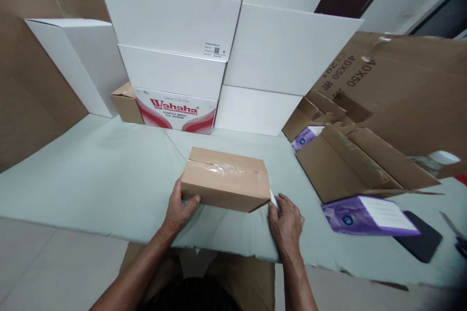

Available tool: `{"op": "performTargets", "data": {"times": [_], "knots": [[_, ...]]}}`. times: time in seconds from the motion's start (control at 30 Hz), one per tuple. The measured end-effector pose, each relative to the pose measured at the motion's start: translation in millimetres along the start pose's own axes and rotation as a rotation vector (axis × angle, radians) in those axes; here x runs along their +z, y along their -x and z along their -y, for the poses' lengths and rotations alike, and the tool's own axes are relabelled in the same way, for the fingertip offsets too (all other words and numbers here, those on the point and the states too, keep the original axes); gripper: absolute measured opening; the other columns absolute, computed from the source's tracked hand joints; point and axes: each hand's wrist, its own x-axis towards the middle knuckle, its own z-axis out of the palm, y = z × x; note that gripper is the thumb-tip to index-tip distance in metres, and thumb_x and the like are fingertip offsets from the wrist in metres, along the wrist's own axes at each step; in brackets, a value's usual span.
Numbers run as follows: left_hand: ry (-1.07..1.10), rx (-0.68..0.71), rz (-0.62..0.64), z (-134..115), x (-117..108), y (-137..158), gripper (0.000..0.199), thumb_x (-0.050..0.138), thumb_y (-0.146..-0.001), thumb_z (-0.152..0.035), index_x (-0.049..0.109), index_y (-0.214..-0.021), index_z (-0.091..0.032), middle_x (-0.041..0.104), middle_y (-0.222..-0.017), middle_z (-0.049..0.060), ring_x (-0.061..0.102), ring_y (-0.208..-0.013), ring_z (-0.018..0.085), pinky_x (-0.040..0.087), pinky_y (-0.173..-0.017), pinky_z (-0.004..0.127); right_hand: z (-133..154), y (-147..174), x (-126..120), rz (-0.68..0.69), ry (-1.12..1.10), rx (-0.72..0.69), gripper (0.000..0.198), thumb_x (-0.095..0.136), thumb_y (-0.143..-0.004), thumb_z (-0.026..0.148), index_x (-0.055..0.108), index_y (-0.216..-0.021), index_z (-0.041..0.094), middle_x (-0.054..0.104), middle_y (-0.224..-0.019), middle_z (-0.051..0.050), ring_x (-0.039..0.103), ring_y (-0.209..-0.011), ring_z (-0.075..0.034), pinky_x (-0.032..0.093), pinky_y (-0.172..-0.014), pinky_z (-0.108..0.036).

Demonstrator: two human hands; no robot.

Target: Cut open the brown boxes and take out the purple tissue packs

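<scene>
Brown box [225, 180], left hand [179, 210] gripping its left end; curled right hand [287, 221] pinches white slip [273, 200].

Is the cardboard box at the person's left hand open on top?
No, the cardboard box at the left hand is shut on top, with clear tape along the seam.

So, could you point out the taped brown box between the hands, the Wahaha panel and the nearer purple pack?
Taped brown box [225, 180], head view: its top face.
Wahaha panel [175, 109], head view: its red lettering.
Nearer purple pack [380, 213], head view: its white patch.
</scene>
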Motion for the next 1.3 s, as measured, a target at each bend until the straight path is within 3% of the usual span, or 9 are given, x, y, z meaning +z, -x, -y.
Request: {"op": "performTargets", "data": {"times": [0.8, 0.97, 1.1, 1.3], "knots": [[-0.001, -0.004, -0.008, 0, 0, 0, 0.060, 0.073, -0.084, -0.046, 0.057, -0.134, -0.017, 0.064, -0.135, 0.015, 0.058, -0.131, 0.035, 0.044, -0.111, 0.048, 0, -1, 0, 0.031, 0.003, 0.007, 0.049, 0.044, -0.090, 0.046, 0.072, -0.116, 0.014, 0.069, -0.133, -0.021, 0.058, -0.124, -0.037, 0.041, -0.101, -0.053], [0.014, -0.008, -0.016, -1, 1, -1, 0.058, 0.073, -0.083, -0.045, 0.058, -0.132, -0.018, 0.065, -0.133, 0.015, 0.058, -0.131, 0.035, 0.045, -0.111, 0.049, 5, -3, -2, 0.034, 0.000, 0.004, 0.048, 0.040, -0.090, 0.045, 0.072, -0.108, 0.014, 0.069, -0.133, -0.022, 0.058, -0.123, -0.037, 0.040, -0.100, -0.053], [0.010, 0.007, -0.017, 1, 2, -2, 0.059, 0.074, -0.083, -0.045, 0.059, -0.132, -0.017, 0.064, -0.135, 0.016, 0.057, -0.133, 0.036, 0.043, -0.112, 0.051, 7, -3, -9, 0.024, -0.148, 0.094, 0.046, 0.044, -0.084, 0.046, 0.070, -0.106, 0.015, 0.073, -0.116, -0.021, 0.063, -0.110, -0.035, 0.044, -0.096, -0.052], [0.053, 0.014, 0.013, 5, -2, -1, 0.070, 0.071, -0.086, -0.050, 0.054, -0.145, -0.017, 0.061, -0.141, 0.017, 0.053, -0.137, 0.037, 0.040, -0.116, 0.051, 21, -5, -43, -0.084, -0.683, 0.360, 0.050, 0.070, -0.074, 0.059, 0.061, -0.103, 0.020, 0.066, -0.079, -0.002, 0.060, -0.066, -0.020, 0.048, -0.064, -0.036]]}}
